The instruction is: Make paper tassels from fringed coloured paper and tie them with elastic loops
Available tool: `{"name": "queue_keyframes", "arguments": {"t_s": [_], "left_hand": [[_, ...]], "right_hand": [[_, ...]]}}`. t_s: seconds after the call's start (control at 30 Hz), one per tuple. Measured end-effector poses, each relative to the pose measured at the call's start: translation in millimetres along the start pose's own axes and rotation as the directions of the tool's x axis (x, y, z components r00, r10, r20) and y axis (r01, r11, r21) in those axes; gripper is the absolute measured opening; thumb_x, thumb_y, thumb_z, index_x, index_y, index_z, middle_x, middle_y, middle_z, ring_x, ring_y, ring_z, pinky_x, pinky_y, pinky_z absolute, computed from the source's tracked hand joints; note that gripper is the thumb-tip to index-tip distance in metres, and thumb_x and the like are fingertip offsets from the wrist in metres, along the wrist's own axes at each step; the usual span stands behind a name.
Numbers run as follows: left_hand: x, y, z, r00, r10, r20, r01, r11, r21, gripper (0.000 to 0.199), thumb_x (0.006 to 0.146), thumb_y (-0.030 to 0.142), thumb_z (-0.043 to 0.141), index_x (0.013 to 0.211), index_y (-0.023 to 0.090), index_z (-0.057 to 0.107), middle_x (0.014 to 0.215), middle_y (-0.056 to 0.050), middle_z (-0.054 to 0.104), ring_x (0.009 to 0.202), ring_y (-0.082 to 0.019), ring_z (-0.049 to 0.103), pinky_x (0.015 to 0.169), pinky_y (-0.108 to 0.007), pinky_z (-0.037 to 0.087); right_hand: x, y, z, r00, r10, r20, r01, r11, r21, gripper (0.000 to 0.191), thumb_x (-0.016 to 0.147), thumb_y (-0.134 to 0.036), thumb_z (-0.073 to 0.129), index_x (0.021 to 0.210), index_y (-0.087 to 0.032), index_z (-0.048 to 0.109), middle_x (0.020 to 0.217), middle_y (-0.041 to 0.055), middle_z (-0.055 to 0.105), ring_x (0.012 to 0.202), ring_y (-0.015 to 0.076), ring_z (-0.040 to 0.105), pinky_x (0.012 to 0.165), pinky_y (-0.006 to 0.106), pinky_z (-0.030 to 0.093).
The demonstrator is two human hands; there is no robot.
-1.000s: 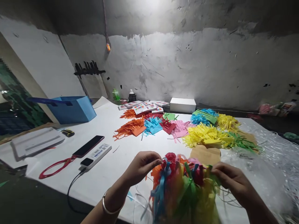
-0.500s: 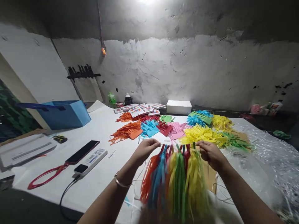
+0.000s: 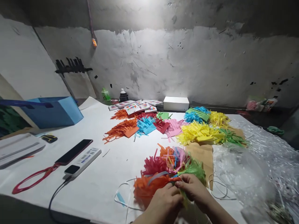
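Observation:
A bundle of coloured paper tassels [image 3: 155, 164] lies bunched on the white table at the front, with red, orange, pink, blue and green strips showing. My left hand [image 3: 164, 200] has its fingers closed at the bundle's front edge, beside the orange tassel [image 3: 146, 189]. Right beside it, my right hand [image 3: 192, 188] pinches the gathered tops of the tassels. The two hands almost touch, and my left fingertips are partly hidden. White string [image 3: 122, 185] loops out on the table left of the bundle.
Behind lie fringed paper pieces, orange [image 3: 121, 129], blue [image 3: 146, 124] and yellow [image 3: 201, 132], with printed packets [image 3: 133, 108] and a white box [image 3: 176, 103]. A phone [image 3: 74, 151], power bank [image 3: 83, 161] and blue bin [image 3: 54, 112] are left. Brown paper [image 3: 202, 155] and clear plastic [image 3: 243, 171] are right.
Both hands have come together and lower. The tassels, hanging stretched between them before, are now bunched on the table. The camera view has shifted slightly.

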State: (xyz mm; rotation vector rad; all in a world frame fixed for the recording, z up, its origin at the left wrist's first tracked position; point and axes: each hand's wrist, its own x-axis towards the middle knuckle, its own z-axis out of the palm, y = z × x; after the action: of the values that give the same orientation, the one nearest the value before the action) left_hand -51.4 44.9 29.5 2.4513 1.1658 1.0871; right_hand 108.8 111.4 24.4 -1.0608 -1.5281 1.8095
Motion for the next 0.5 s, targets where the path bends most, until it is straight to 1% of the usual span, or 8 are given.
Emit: {"name": "queue_keyframes", "arguments": {"t_s": [0.07, 0.13, 0.2, 0.23, 0.3, 0.37, 0.43, 0.5], "left_hand": [[8.3, 6.3, -25.3, 0.997, 0.035, 0.069, -0.03, 0.997, -0.064, 0.013, 0.092, 0.021, 0.058, 0.084, 0.022, 0.068, 0.083, -0.004, 0.074, 0.077, -0.018, 0.065, 0.067, -0.024, 0.049], [26.6, 8.3, -50.7, 0.993, 0.014, 0.113, -0.003, 0.995, -0.097, 0.02, 0.094, 0.014, 0.051, 0.096, 0.022, 0.069, 0.092, -0.005, 0.074, 0.085, -0.018, 0.064, 0.073, -0.025, 0.049], [48.8, 3.4, -63.1, 0.98, 0.049, 0.191, -0.041, 0.998, -0.044, 0.022, 0.095, 0.011, 0.05, 0.1, 0.02, 0.069, 0.096, -0.007, 0.074, 0.089, -0.019, 0.062, 0.082, -0.03, 0.047], [58.7, -1.3, -62.7, 0.96, 0.091, 0.267, -0.089, 0.996, -0.018, 0.018, 0.094, 0.012, 0.054, 0.098, 0.02, 0.07, 0.093, -0.006, 0.074, 0.088, -0.019, 0.061, 0.083, -0.031, 0.046], [72.3, -12.0, -51.8, 0.892, 0.175, 0.416, -0.19, 0.982, -0.006, 0.009, 0.087, 0.014, 0.068, 0.09, 0.021, 0.072, 0.081, -0.002, 0.073, 0.082, -0.019, 0.06, 0.08, -0.031, 0.044], [76.1, -19.5, -36.8, 0.848, 0.212, 0.486, -0.237, 0.971, -0.01, 0.008, 0.08, 0.016, 0.076, 0.082, 0.022, 0.072, 0.07, 0.001, 0.069, 0.076, -0.018, 0.058, 0.075, -0.029, 0.042], [73.1, -19.8, -28.0, 0.85, 0.2, 0.487, -0.236, 0.972, 0.013, 0.009, 0.081, 0.014, 0.074, 0.077, 0.022, 0.071, 0.067, 0.0, 0.067, 0.075, -0.018, 0.056, 0.076, -0.031, 0.04], [68.3, -13.0, -28.4, 0.878, 0.154, 0.454, -0.206, 0.976, 0.067, 0.012, 0.084, 0.014, 0.07, 0.074, 0.02, 0.069, 0.071, -0.001, 0.067, 0.078, -0.02, 0.055, 0.078, -0.033, 0.038]], "right_hand": [[-6.9, 4.6, -7.7, 0.997, -0.059, -0.047, 0.055, 0.995, -0.081, 0.06, 0.071, -0.077, 0.066, 0.07, -0.017, 0.057, 0.061, -0.0039, 0.05, 0.054, 0.0082, 0.035, 0.051, 0.022, 0.025], [-17.6, 7.2, -11.5, 0.993, -0.101, -0.059, 0.09, 0.981, -0.173, 0.06, 0.079, -0.077, 0.057, 0.07, -0.018, 0.057, 0.058, -0.005, 0.044, 0.054, 0.0095, 0.032, 0.052, 0.023, 0.023], [-30.0, 7.7, -11.2, 0.989, -0.139, -0.044, 0.123, 0.958, -0.26, 0.057, 0.084, -0.073, 0.054, 0.069, -0.018, 0.057, 0.059, -0.0049, 0.042, 0.057, 0.0108, 0.034, 0.053, 0.024, 0.023], [-36.2, 7.0, -10.4, 0.987, -0.158, -0.037, 0.14, 0.944, -0.298, 0.054, 0.086, -0.069, 0.055, 0.068, -0.018, 0.056, 0.06, -0.0042, 0.044, 0.059, 0.0116, 0.036, 0.055, 0.025, 0.024], [-47.8, 4.3, -10.1, 0.98, -0.193, -0.04, 0.166, 0.918, -0.361, 0.05, 0.089, -0.063, 0.055, 0.066, -0.019, 0.054, 0.063, -0.0028, 0.048, 0.063, 0.0134, 0.042, 0.058, 0.025, 0.027], [-58.2, 1.0, -13.0, 0.972, -0.226, -0.072, 0.179, 0.897, -0.404, 0.047, 0.093, -0.059, 0.051, 0.068, -0.019, 0.053, 0.066, -0.0018, 0.052, 0.067, 0.0149, 0.046, 0.061, 0.026, 0.03], [-67.6, -1.6, -18.3, 0.961, -0.255, -0.107, 0.186, 0.882, -0.433, 0.046, 0.097, -0.057, 0.045, 0.072, -0.02, 0.055, 0.07, -0.0009, 0.054, 0.07, 0.0161, 0.049, 0.064, 0.026, 0.033], [-75.1, -3.7, -23.2, 0.95, -0.285, -0.124, 0.194, 0.856, -0.479, 0.047, 0.1, -0.056, 0.04, 0.074, -0.02, 0.056, 0.071, -0.0005, 0.056, 0.07, 0.0165, 0.051, 0.065, 0.026, 0.035]]}}
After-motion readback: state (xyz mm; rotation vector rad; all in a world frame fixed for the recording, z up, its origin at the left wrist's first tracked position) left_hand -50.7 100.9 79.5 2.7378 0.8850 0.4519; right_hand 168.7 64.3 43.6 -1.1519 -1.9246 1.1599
